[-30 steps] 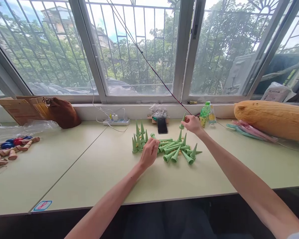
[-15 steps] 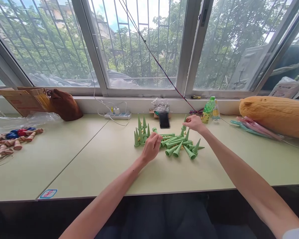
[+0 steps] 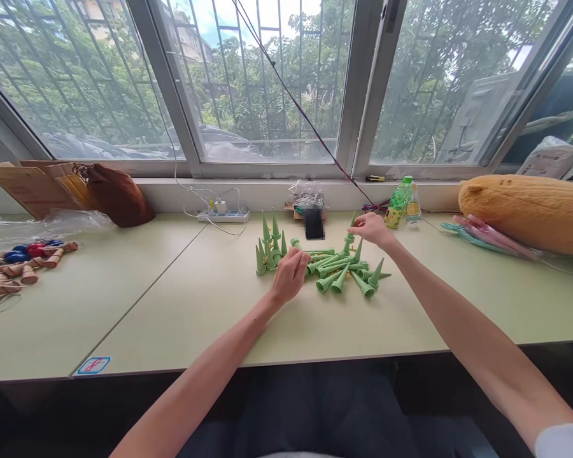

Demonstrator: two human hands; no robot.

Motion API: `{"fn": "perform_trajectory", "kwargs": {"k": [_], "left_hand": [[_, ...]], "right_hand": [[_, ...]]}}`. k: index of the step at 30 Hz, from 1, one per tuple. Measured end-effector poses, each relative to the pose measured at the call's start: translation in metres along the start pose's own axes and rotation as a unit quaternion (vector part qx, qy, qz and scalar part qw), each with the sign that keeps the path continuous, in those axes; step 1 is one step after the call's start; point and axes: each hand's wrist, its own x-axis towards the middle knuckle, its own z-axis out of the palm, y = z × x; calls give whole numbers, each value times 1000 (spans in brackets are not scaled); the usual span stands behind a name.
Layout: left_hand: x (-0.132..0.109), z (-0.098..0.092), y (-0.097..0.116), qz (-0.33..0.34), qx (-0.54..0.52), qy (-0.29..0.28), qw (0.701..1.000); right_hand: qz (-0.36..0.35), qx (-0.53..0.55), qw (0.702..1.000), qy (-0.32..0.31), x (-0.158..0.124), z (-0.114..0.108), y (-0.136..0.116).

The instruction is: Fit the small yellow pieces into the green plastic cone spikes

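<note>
On the table (image 3: pixel 210 312), several green plant watering spikes (image 3: pixel 332 280) with small yellow parts lie in a loose pile. My right hand (image 3: pixel 371 229) is at the pile's back right, its fingertips closed on an upright green watering spike (image 3: pixel 349 236). My left hand (image 3: pixel 290 275) hangs low at the pile's left edge with its fingers pinched together; what they hold, if anything, is hidden. Just left of it a cluster of green watering spikes (image 3: pixel 266 251) stands point up. One more spike (image 3: pixel 375 273) stands upright at the pile's right.
Behind the pile are a dark pixelated object (image 3: pixel 314 224) and a white power strip (image 3: pixel 224 217). A green bottle (image 3: pixel 399 203) stands back right, near a long tan plush (image 3: pixel 525 213). Wooden kendamas (image 3: pixel 26 267) and a brown pouch (image 3: pixel 117 197) are at left.
The whole scene sits slightly higher in the picture, as the head has tilted a little. Both hands keep nearly the same places and grips among the spikes.
</note>
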Motion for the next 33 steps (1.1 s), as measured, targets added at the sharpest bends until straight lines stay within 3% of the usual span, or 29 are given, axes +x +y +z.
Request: {"fn": "perform_trajectory", "kwargs": {"k": [14,19,23,26,30,33], "left_hand": [[0,1,-1,9,1,1,1000],[1,1,-1,16,-1,4,1000],[2,2,-1,22,2,5,1000],[3,2,0,29,8,6,1000],[3,2,-2,21,25,16,999],[3,2,-4,7,35,39,999]], "right_hand": [[-14,-12,1000,9,-5,2,2],[-38,-8,995,93,-14,-9,-7],[-84,0,985,147,-37,-18,-28],[-138,-7,986,98,-59,-13,-46],[-197,-9,980,-31,-76,11,-60],[-213,-25,974,-67,-76,31,-62]]}}
